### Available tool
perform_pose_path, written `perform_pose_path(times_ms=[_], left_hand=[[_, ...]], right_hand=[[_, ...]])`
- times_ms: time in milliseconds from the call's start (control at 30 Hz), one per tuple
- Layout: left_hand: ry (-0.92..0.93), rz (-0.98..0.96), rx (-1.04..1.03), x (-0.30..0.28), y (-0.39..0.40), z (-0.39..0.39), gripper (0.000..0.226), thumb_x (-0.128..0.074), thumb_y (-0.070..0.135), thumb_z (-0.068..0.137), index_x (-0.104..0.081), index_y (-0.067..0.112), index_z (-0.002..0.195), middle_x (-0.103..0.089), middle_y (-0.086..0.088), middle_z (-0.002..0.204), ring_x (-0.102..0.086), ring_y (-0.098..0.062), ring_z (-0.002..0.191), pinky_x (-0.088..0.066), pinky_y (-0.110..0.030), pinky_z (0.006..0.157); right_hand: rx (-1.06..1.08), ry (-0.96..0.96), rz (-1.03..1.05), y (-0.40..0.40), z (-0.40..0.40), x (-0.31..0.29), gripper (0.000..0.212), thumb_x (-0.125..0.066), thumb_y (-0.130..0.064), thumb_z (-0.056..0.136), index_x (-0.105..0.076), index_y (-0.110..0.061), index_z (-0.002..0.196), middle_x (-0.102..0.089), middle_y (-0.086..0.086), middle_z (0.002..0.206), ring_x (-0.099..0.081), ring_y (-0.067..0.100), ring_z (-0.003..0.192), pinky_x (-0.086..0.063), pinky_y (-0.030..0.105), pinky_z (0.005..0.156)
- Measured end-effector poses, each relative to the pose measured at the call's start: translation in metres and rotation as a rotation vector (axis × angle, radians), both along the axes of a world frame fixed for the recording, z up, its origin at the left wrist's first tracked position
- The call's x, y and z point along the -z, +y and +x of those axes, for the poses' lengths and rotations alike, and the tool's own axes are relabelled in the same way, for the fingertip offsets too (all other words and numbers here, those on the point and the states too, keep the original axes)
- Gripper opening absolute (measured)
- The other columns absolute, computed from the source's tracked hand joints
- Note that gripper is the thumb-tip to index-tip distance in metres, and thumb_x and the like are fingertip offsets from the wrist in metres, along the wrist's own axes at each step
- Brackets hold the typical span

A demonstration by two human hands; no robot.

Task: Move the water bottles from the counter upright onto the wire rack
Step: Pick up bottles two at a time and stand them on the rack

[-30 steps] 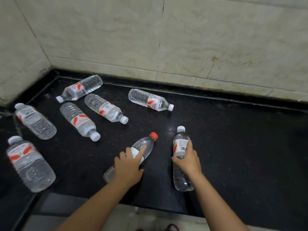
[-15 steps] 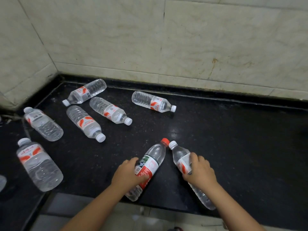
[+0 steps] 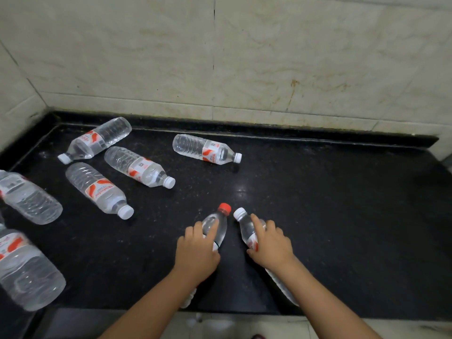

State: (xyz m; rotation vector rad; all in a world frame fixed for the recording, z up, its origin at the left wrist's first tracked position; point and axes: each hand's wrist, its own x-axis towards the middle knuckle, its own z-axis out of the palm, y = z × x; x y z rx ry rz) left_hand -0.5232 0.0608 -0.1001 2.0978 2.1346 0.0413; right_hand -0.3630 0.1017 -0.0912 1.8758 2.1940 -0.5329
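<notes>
Near the front edge of the black speckled stone table (image 3: 318, 204), the left grip (image 3: 197, 250) curls round a clear plastic red-capped bottle (image 3: 217, 225) and the right grip (image 3: 270, 243) round a clear plastic white-capped bottle (image 3: 247, 226), caps almost touching. Farther left, six clear white-capped water bottles (image 3: 139, 166) lie scattered on their sides below the pale tiled wall (image 3: 244, 57).

A black, shiny counter (image 3: 330, 216) with tiny pale specks is seen, and a small spot of light is shown back by it. It is closed in by a low black raised edge (image 3: 293, 134) at the back. Behind it a wall (image 3: 269, 57) of big cream tiles is seen, marked by thin dark lines and a rusty brown stain (image 3: 293, 89). A side wall (image 3: 14, 94) is met at the left corner. Pale floor (image 3: 244, 326) is seen below.
</notes>
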Motion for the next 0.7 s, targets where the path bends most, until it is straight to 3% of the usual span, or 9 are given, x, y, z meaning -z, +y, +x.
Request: perform_pose_path(times_ms=[67,133,267,433,533,700], left_hand=[[-0.046,-0.078,-0.087,0.003,0.006,-0.009,0.067,-0.05,0.03,0.083,-0.023,0.021,0.144,-0.046,-0.009,0.126,-0.052,-0.028,0.108,-0.047,-0.038,0.083],[-0.185,-0.146,-0.132,0.006,0.012,-0.018,0.067,-0.043,0.031,0.09,-0.009,0.022,0.146,-0.041,-0.011,0.132,-0.048,-0.029,0.115,-0.042,-0.038,0.093],[-0.369,-0.221,-0.18,0.004,0.02,-0.03,0.065,-0.051,0.039,0.089,-0.017,0.024,0.142,-0.047,-0.013,0.128,-0.053,-0.029,0.111,-0.044,-0.037,0.089],[-0.55,-0.349,-0.156,-0.001,0.034,-0.033,0.07,-0.069,0.031,0.076,-0.025,0.029,0.131,-0.054,-0.001,0.111,-0.06,-0.026,0.1,-0.046,-0.032,0.082],[-0.538,-0.333,-0.186,-0.003,0.03,-0.018,0.078,-0.07,0.028,0.075,-0.021,0.036,0.136,-0.051,-0.007,0.113,-0.056,-0.028,0.104,-0.045,-0.034,0.086],[-0.363,-0.194,-0.145,-0.02,0.013,0.035,0.082,-0.068,0.027,0.077,-0.019,0.04,0.142,-0.042,-0.01,0.102,-0.049,-0.032,0.107,-0.042,-0.034,0.09]], right_hand=[[-0.001,0.007,0.005,0.001,0.001,0.001,0.081,-0.056,-0.039,0.084,-0.003,-0.029,0.145,-0.031,0.012,0.138,-0.042,0.03,0.122,-0.043,0.04,0.094],[0.002,0.021,0.0,0.003,0.002,0.001,0.082,-0.057,-0.04,0.084,-0.004,-0.029,0.145,-0.032,0.012,0.137,-0.043,0.031,0.121,-0.043,0.04,0.094],[0.0,0.029,0.01,0.003,0.003,0.001,0.08,-0.056,-0.042,0.084,-0.006,-0.027,0.145,-0.034,0.014,0.136,-0.044,0.032,0.119,-0.044,0.04,0.093],[0.01,0.046,0.031,0.001,0.005,0.003,0.078,-0.056,-0.041,0.085,-0.008,-0.028,0.145,-0.036,0.015,0.135,-0.044,0.032,0.119,-0.043,0.039,0.093],[0.049,0.072,0.021,-0.005,0.02,0.0,0.078,-0.057,-0.04,0.085,-0.007,-0.028,0.145,-0.035,0.015,0.135,-0.044,0.032,0.119,-0.043,0.04,0.094],[0.177,0.207,0.051,-0.029,0.084,-0.015,0.077,-0.054,-0.038,0.087,-0.005,-0.028,0.145,-0.033,0.013,0.136,-0.042,0.03,0.121,-0.042,0.038,0.095]])
